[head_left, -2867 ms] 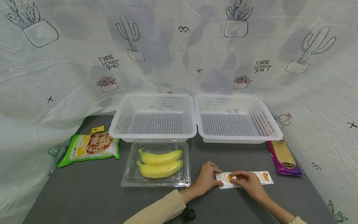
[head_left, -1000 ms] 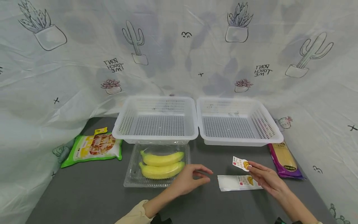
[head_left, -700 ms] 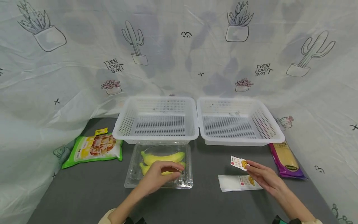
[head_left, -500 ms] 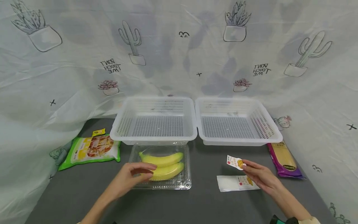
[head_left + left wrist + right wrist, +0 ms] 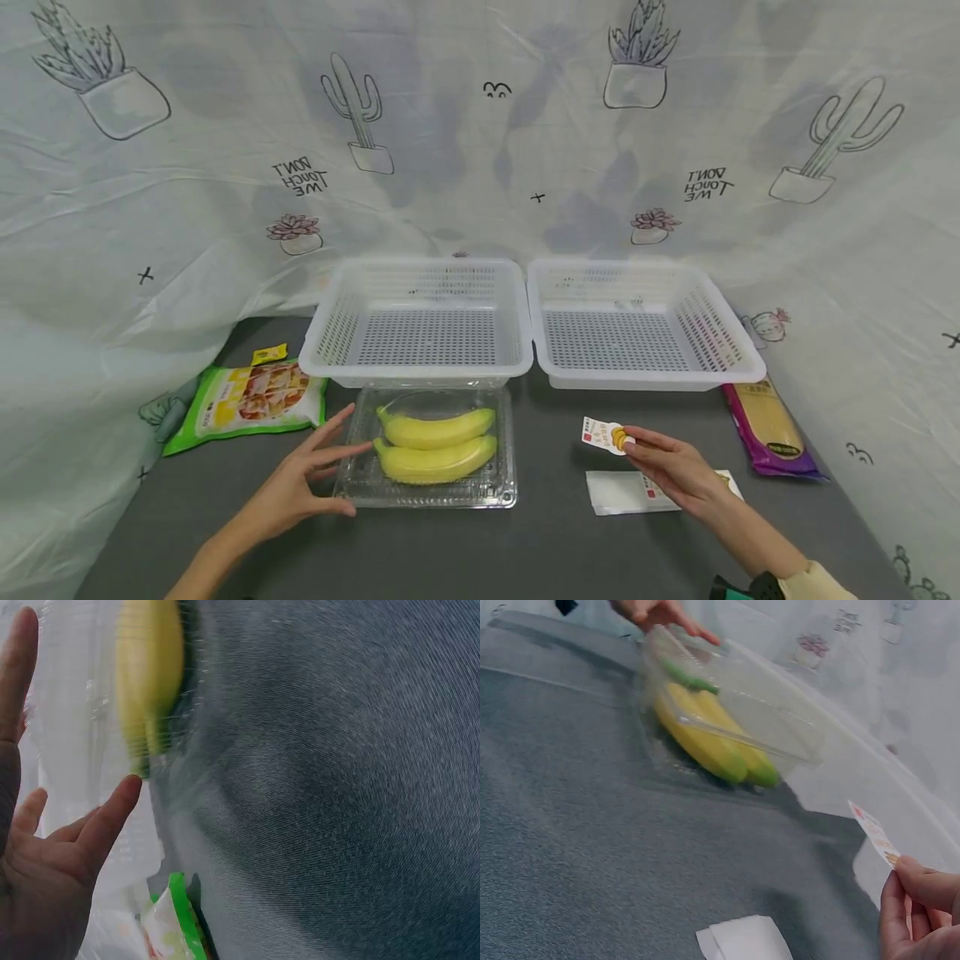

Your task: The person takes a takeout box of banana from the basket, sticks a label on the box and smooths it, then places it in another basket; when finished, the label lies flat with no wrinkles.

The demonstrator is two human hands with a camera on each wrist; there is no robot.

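A clear plastic clamshell box [image 5: 501,485] with two bananas [image 5: 438,458] inside stands closed in front of the left basket. My left hand [image 5: 300,479] is at the box's left side, its fingers spread and thumb apart; the fingertips overlap the box edge in the head view. Between thumb and fingers, my right hand [image 5: 675,471] pinches a small white label [image 5: 602,434] printed with bananas, held above the table. In the right wrist view the label [image 5: 874,836] juts out from the fingertips. Beneath that hand lies a label strip [image 5: 618,492], part bare white backing and partly hidden.
Two white perforated baskets [image 5: 416,371] [image 5: 652,379] stand side by side at the back. A green-edged food bag [image 5: 251,400] and a small yellow packet [image 5: 270,354] lie on the left, a purple-and-yellow package [image 5: 772,429] on the right. A printed curtain hangs behind.
My right hand has peeled the label off the strip, lifted it and moved it slightly left. My left hand has let go of the strip and crossed over the box to its left side, fingers spreading.
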